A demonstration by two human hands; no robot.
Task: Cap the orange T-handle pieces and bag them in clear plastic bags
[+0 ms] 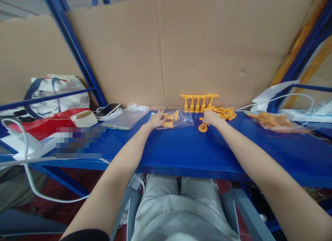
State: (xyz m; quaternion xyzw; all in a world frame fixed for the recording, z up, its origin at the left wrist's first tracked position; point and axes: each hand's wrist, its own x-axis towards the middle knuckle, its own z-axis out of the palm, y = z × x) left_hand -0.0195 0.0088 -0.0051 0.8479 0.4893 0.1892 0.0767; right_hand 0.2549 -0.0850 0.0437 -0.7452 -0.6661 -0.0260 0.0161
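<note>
My left hand [157, 119] is at the left end of a clear plastic bag [185, 119], its fingers closed on the bag. Inside the bag lie yellow plastic pieces [169, 124] with flared ends, and a bit of coloured print shows beside the hand. To the right, my right hand [210, 118] is closed around a yellow T-shaped piece [203, 127], whose round cup end points toward me. Just beyond that hand lies a small heap of similar yellow pieces [228, 113]. Several more T-shaped pieces [197, 102] stand upright in a row against the cardboard.
A filled bag of yellow pieces [277, 120] lies at the right. Flat clear packets [126, 118], a phone [108, 110] on a coiled white cable, and a white case [84, 119] sit at the left. A cardboard wall [197, 44] backs the blue table [176, 151].
</note>
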